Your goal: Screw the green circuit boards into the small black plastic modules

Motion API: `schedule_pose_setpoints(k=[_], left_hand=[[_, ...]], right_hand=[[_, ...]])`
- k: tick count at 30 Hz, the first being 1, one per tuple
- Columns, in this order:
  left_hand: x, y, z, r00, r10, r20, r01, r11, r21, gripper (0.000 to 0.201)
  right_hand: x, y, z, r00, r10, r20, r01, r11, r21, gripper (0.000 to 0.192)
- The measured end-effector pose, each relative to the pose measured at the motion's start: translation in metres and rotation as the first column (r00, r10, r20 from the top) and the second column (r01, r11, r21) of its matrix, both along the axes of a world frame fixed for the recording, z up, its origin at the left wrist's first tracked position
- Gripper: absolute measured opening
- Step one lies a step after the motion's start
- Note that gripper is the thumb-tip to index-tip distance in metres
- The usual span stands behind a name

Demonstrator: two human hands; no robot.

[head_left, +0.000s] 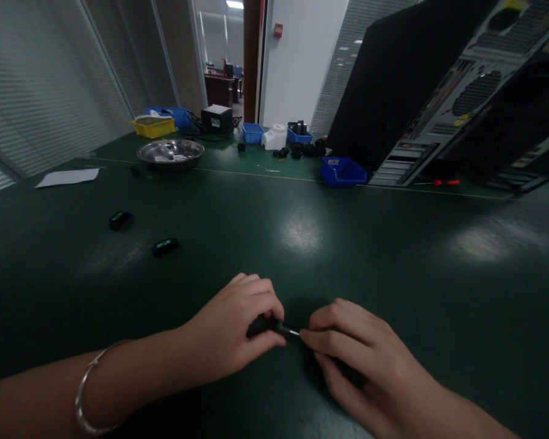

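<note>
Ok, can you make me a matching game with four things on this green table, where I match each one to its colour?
Things:
1. bin at the far left of the table
2. bin beside the computer case
3. round bowl
4. sheet of paper

Colours:
A. silver
B. white
C. yellow
D. blue

Pairs: 1-C, 2-D, 3-A, 4-B

Both the left hand and the right hand pinch a small dark part near the table's front edge.
</note>
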State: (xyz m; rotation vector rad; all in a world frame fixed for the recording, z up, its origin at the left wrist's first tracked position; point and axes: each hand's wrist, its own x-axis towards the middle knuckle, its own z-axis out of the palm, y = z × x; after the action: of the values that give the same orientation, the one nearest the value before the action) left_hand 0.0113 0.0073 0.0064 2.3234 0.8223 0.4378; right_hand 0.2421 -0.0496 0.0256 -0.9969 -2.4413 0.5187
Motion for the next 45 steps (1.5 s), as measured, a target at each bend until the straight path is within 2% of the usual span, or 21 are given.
schedule_pose_setpoints(k=[3,9,14,17,21,25,27,29,30,32,34,37,40,42,45], left_hand=[[0.0,0.0,-0.002,1.0,0.002,0.003,-0.002,1.0,0.009,0.008],[0.0,-0.001,-0.003,1.0,0.009,0.002,-0.009,1.0,0.01,0.011],[0.003,-0.004,-0.001,0.999,0.027,-0.022,-0.026,0.999,0.039,0.008],[0.004,-0.006,0.001,0.999,0.039,-0.024,-0.038,0.998,0.044,0.007],[0.003,-0.006,-0.001,0.999,0.035,-0.024,-0.034,0.999,0.026,0.008],[0.001,-0.005,0.0,1.0,0.016,-0.022,-0.016,1.0,0.002,0.015],[-0.002,-0.001,0.005,0.999,-0.045,0.009,0.045,0.997,-0.059,0.032],[-0.009,0.005,0.017,0.991,-0.117,0.062,0.125,0.982,-0.141,0.054],[-0.013,0.009,0.024,0.986,-0.138,0.091,0.151,0.975,-0.162,0.058],[-0.024,0.019,0.04,0.983,-0.16,0.095,0.173,0.972,-0.157,0.041],[-0.036,0.029,0.054,0.984,-0.178,0.027,0.18,0.975,-0.132,0.013],[-0.05,0.039,0.064,0.963,-0.201,-0.177,0.174,0.973,-0.154,0.008],[-0.053,0.041,0.061,0.924,-0.218,-0.313,0.162,0.967,-0.196,0.016],[-0.051,0.038,0.055,0.912,-0.206,-0.353,0.147,0.971,-0.187,0.021],[-0.046,0.034,0.048,0.901,-0.192,-0.389,0.134,0.976,-0.172,0.018]], right_hand=[[0.001,-0.001,0.001,0.999,0.02,-0.05,-0.017,0.999,0.048,0.029],[0.003,0.002,0.001,0.999,-0.039,-0.026,0.04,0.999,0.025,0.024],[0.0,-0.002,-0.004,0.998,0.008,0.058,-0.011,0.999,0.044,0.031],[0.0,-0.005,-0.001,0.999,0.041,0.002,-0.041,0.997,0.06,0.036],[0.003,-0.005,0.003,0.997,0.011,-0.071,-0.005,0.997,0.083,0.035],[0.007,-0.001,0.0,0.997,-0.063,-0.045,0.066,0.996,0.059,0.03],[0.008,0.001,-0.002,0.994,-0.107,-0.01,0.107,0.992,0.065,0.027],[0.009,0.004,-0.004,0.99,-0.14,0.027,0.138,0.988,0.063,0.024],[0.01,0.006,-0.005,0.987,-0.155,0.043,0.153,0.986,0.06,0.024],[0.01,0.008,-0.007,0.98,-0.188,0.063,0.185,0.981,0.053,0.023],[0.011,0.01,-0.007,0.973,-0.218,0.072,0.215,0.975,0.049,0.024],[0.013,0.01,-0.008,0.969,-0.237,0.076,0.234,0.971,0.051,0.025],[0.013,0.01,-0.008,0.965,-0.247,0.083,0.244,0.969,0.048,0.025],[0.013,0.01,-0.009,0.964,-0.252,0.088,0.249,0.967,0.05,0.025],[0.013,0.011,-0.008,0.966,-0.244,0.088,0.239,0.969,0.067,0.026]])
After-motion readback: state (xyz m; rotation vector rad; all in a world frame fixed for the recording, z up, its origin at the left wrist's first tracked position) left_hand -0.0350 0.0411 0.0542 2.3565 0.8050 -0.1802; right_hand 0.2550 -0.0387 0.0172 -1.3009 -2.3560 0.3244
